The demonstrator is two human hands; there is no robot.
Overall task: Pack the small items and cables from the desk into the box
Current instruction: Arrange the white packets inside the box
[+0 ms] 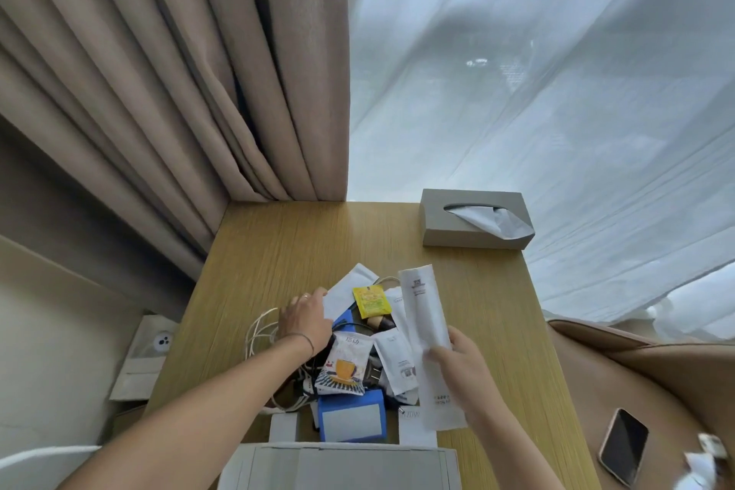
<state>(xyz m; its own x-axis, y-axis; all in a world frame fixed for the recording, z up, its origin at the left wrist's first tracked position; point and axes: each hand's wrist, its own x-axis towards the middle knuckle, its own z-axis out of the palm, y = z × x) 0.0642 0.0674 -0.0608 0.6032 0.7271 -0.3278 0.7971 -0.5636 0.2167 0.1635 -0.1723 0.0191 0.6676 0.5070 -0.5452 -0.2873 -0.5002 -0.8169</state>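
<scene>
A heap of small items lies mid-desk: white sachets, a yellow sachet (pixel 370 300), a printed coffee sachet (pixel 345 365), a blue-edged packet (pixel 352 421), dark plugs and a pale coiled cable (pixel 260 334). My left hand (pixel 305 319) rests palm down on the heap's left side, fingertips on a white packet (pixel 346 290). My right hand (pixel 457 356) pinches a long white paper packet (pixel 423 310) that stands up over the heap. The grey box (pixel 342 465) sits open at the desk's near edge.
A grey tissue box (pixel 473 235) stands at the far right of the wooden desk (pixel 278 251). A phone (pixel 622 446) lies on a tan seat to the right. Curtains hang behind the desk; a paper bag sits on the floor at left.
</scene>
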